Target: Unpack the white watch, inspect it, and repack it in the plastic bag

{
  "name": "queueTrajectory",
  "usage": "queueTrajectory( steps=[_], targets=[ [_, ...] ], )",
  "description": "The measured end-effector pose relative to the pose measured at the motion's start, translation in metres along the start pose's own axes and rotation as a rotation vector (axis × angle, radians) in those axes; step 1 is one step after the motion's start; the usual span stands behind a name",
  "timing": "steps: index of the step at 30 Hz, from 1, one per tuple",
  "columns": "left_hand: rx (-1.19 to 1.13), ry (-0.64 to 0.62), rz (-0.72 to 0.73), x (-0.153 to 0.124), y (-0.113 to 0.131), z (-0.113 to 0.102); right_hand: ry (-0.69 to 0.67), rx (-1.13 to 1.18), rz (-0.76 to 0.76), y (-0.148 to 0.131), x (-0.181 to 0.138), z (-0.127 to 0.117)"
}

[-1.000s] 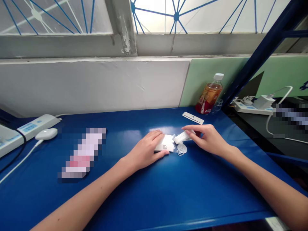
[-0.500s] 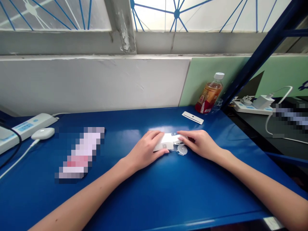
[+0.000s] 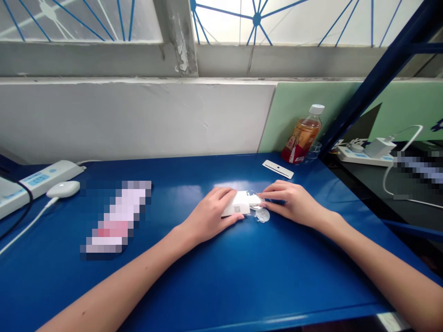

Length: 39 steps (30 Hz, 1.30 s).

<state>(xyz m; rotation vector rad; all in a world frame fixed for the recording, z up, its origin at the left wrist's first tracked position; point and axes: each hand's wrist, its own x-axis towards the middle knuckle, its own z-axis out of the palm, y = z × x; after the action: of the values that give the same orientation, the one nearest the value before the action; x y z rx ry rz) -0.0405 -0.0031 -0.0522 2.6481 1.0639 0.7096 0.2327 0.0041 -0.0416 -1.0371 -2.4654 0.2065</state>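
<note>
My left hand (image 3: 209, 214) lies over a small white box (image 3: 242, 204) with a printed square code, fingers on its far edge and thumb along the near one. Beside the box's right end is a small white piece (image 3: 255, 200) in clear plastic; whether it is partly inside the box I cannot tell. My right hand (image 3: 292, 201) pinches the right edge of this piece with its fingertips. Just in front of those fingertips lies a round translucent disc (image 3: 262, 215) on the blue table (image 3: 221, 276).
Behind my right hand lie a flat white strip (image 3: 278, 169) and a capped drink bottle (image 3: 302, 138). Left are a blurred-out phone-like object (image 3: 117, 216), a white charger (image 3: 63, 189) with its cable and a power strip (image 3: 41, 180). A blue frame post (image 3: 367, 83) slants at right.
My right hand has shifted slightly right and up, its fingers now more at the white piece's right edge. The left hand stays on the box. The view has moved slightly.
</note>
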Motion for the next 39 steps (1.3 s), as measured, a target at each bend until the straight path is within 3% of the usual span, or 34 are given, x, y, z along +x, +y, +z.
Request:
queueTrajectory(
  steps=[3,7,13,19,24,34,39],
  targets=[
    [0.005,0.011,0.002,0.000,0.000,0.001,0.089,-0.012,0.010,-0.008,0.003,0.012],
    [0.010,0.025,-0.002,0.001,-0.001,0.001,0.100,-0.086,0.010,-0.013,0.004,0.009],
    [0.011,0.019,-0.001,0.001,-0.001,0.001,0.030,-0.081,0.047,-0.016,-0.001,-0.006],
    [-0.004,0.014,-0.013,0.001,0.000,0.000,-0.076,-0.062,0.058,-0.030,-0.001,-0.004],
    [0.003,0.016,-0.010,0.001,0.000,0.000,-0.039,0.050,0.161,-0.037,-0.003,0.000],
    [-0.009,0.003,-0.006,0.001,0.001,0.001,-0.119,0.281,0.161,-0.047,-0.009,0.015],
    [0.080,-0.100,0.006,0.002,0.002,0.001,-0.101,0.210,0.097,-0.044,-0.007,0.014]
  ],
)
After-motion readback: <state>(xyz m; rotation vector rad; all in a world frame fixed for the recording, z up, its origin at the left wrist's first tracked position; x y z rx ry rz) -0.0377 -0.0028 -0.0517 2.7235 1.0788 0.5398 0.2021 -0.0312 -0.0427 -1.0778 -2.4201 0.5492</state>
